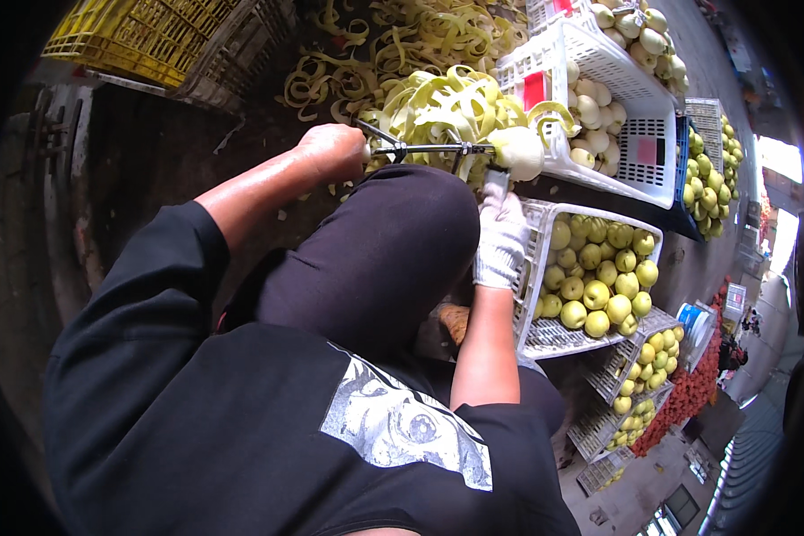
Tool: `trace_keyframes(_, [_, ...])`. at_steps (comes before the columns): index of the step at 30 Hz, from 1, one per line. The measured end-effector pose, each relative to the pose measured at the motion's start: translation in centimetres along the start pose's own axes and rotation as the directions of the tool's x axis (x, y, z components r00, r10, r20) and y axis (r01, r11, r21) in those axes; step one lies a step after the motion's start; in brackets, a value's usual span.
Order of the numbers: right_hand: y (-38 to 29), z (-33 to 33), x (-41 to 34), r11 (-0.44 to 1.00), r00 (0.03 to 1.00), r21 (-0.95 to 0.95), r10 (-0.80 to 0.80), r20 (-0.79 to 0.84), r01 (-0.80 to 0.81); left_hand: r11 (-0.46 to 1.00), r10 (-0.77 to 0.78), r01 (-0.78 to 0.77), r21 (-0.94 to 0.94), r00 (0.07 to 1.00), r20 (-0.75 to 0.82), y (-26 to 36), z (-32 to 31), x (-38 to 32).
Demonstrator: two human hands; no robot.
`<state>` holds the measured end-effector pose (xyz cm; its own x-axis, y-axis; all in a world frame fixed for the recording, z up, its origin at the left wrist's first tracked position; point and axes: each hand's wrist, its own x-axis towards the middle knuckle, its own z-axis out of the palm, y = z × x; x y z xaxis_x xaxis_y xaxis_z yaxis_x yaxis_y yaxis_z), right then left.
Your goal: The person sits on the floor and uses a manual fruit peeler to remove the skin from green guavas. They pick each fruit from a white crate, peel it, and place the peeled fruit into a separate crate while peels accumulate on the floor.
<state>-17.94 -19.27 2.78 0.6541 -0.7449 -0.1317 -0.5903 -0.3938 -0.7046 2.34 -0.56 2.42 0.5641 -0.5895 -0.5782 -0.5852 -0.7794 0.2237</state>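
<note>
My bare left hand [335,151] is closed around the handle end of a metal crank rod [429,149], which lies across the view above my knee. On the rod's far end sits a mostly peeled, pale round fruit [519,153], with a strip of green peel [553,119] curling beside it. My right hand [502,231], in a white knit glove, grips a small tool with a flat metal part [497,178] against or just beneath the fruit; its exact contact is hidden. Behind the rod rises a heap of long green peels [442,100].
At the right, a white plastic crate [593,350] holds unpeeled yellow-green fruit [596,295]. Another white crate [650,194] beyond it holds peeled fruit [593,110]. Yellow crates [127,40] stand at upper left. More fruit crates and a red pile [687,395] lie farther right.
</note>
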Motion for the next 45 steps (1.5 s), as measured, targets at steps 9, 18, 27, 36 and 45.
trace_keyframes(9, [-3.0, -2.6, 2.3, 0.785, 0.959, 0.556, 0.18, 0.217, -0.273, 0.992, 0.025, -0.065, -0.112, 0.945, -0.327, -2.1, -3.6, -1.4])
trace_keyframes(18, [0.4, -2.1, 0.5, 0.711, 0.953, 0.677, 0.299, -0.047, -0.19, 0.996, -0.079, 0.08, -0.038, 0.997, 0.022, 0.5, 1.6, 0.2])
trace_keyframes(27, [-3.2, 3.4, 6.9, 0.885, 0.867, 0.435, 0.342, -0.364, -0.167, 0.999, -0.036, 0.032, -0.026, 0.982, -0.185, -0.4, 4.4, 0.7])
trace_keyframes(36, [6.7, -14.1, 19.2, 0.863, 0.912, 0.473, 0.324, -0.252, -0.176, 0.995, -0.099, 0.099, -0.003, 0.987, -0.13, 0.1, 3.8, 0.4])
trace_keyframes(45, [33.5, -11.8, 6.9, 0.772, 0.852, -0.527, 0.5, 0.156, -0.356, 0.997, -0.069, 0.074, 0.028, 0.989, -0.134, -0.8, 4.3, 0.6])
